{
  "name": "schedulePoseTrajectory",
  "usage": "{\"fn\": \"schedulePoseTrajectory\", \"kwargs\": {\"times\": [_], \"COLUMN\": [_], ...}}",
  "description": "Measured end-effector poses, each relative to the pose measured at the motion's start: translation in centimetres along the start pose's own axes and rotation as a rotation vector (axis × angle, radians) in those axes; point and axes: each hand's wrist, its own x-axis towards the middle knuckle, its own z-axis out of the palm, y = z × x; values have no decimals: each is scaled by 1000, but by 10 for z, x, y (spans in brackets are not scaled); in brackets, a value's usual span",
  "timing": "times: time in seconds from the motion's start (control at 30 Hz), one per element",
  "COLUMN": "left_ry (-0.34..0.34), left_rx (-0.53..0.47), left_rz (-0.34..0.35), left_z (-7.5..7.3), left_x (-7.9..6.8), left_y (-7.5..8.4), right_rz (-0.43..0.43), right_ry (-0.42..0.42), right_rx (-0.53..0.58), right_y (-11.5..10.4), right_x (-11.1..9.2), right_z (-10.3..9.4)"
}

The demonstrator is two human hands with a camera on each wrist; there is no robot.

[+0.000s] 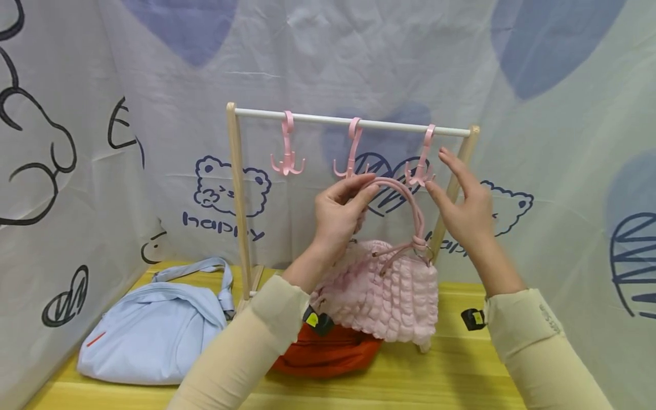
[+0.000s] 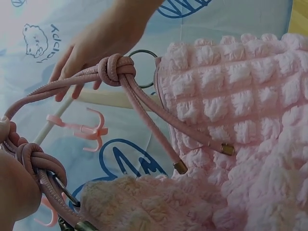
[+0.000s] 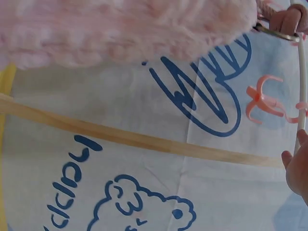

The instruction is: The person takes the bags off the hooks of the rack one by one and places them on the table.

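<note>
A pink puffy handbag (image 1: 394, 296) hangs in the air from its pink cord handle (image 1: 414, 208), which my left hand (image 1: 335, 213) pinches near the top. In the left wrist view the handle's knots (image 2: 117, 70) and metal-tipped cord ends hang over the quilted fabric. My right hand (image 1: 468, 205) is raised with fingers spread beside the right pink hook (image 1: 422, 162), thumb tip right at its lower prongs. That hook hangs from the white bar (image 3: 302, 72) of a rack. The handle's arch stands just left of and below this hook's prongs.
Two more pink hooks, a middle one (image 1: 353, 148) and a left one (image 1: 287, 151), hang along the bar. Wooden posts (image 1: 238, 199) hold the rack. A light blue bag (image 1: 154, 330) lies left on the yellow table (image 1: 461, 370); a red-orange bag (image 1: 328, 356) lies beneath the handbag.
</note>
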Motion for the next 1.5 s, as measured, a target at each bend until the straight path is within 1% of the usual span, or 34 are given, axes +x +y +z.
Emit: {"fn": "schedulePoseTrajectory", "kwargs": {"times": [0.13,0.4,0.5,0.6,0.7,0.8,0.9,1.03,1.27,1.43,1.5], "left_ry": [18,47,53,51,54,68,84,96,100,100,102], "left_rx": [-31,-51,-56,-54,-58,-71,-76,-81,-102,-86,-77], "left_rz": [-20,-21,-17,-5,5,7,6,9,26,20,19], "left_z": [-3,-7,-7,-7,-6,-6,-5,-5,-6,-7,-8], "left_x": [-4,-8,-9,-9,-10,-10,-10,-11,-12,-12,-12], "left_y": [0,0,0,1,2,3,4,6,9,10,10], "right_rz": [-30,-29,-22,-1,2,1,22,40,-14,2,-5], "right_ry": [23,38,26,-5,-33,-57,-73,-76,-62,-71,-74], "right_rx": [40,87,121,160,206,221,222,229,241,232,224], "right_y": [-3,-7,-9,-12,-15,-15,-15,-13,-6,-3,-1], "right_x": [-13,-42,-52,-62,-70,-78,-85,-96,-112,-122,-125], "right_z": [3,10,12,14,16,18,21,24,31,32,33]}}
